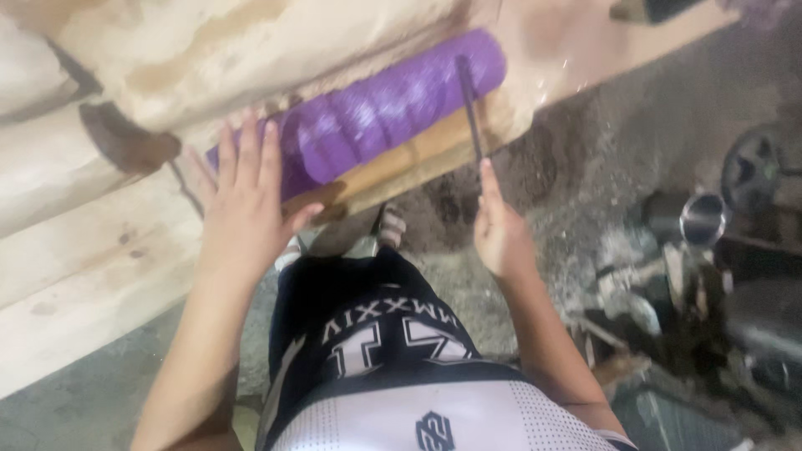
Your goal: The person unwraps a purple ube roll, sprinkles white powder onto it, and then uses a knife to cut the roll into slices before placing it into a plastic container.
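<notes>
The left hand (247,194) is lying open and flat against the purple roll (376,113) at the plank's (401,167) edge. The right hand (499,230) is gripping a thin dark rod (470,108) that is resting across the roll.

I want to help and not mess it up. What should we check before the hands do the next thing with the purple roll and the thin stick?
1. Left hand flat on the purple roll: ok, fingers spread on its near end.
2. Right hand gripping the thin dark rod: ok.
3. Rod tip on the roll: cannot tell, too blurred.
4. Roll resting steady on the wooden plank: ok, it lies along it.
5. Feet clear of clutter on the ground: cannot tell.
</notes>
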